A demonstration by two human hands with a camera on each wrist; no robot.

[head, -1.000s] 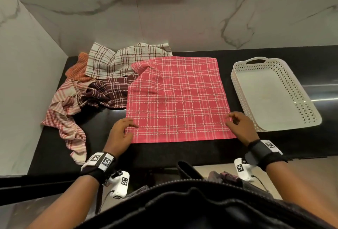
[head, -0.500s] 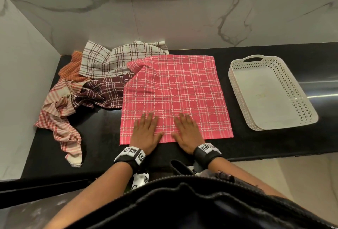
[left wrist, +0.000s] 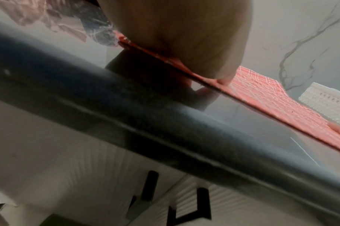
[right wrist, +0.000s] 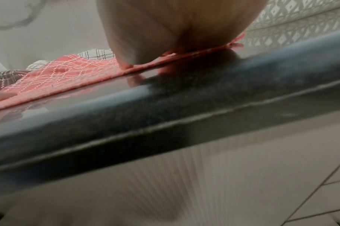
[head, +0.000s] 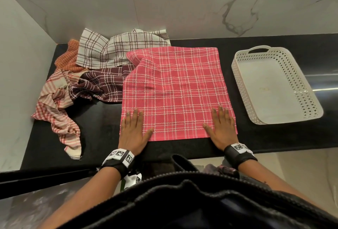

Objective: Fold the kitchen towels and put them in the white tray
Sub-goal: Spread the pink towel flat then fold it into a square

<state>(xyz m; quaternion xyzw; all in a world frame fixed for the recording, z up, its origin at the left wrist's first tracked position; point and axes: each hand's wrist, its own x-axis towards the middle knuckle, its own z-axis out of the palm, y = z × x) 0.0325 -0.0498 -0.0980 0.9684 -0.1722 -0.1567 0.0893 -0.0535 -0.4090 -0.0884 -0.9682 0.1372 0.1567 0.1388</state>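
Now you're pressing left hand [head: 133, 131] and right hand [head: 221, 130] flat, fingers straight, gripping nothing, on near corners of red towel [head: 173, 89]; white tray [head: 274, 86] lying right, nearer right hand.

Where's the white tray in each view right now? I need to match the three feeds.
Head: white tray at right, on the counter beside the red checked towel.
Left wrist: right edge, beyond the towel.
Right wrist: upper right, perforated wall only.
Shared landmark: the red checked towel.
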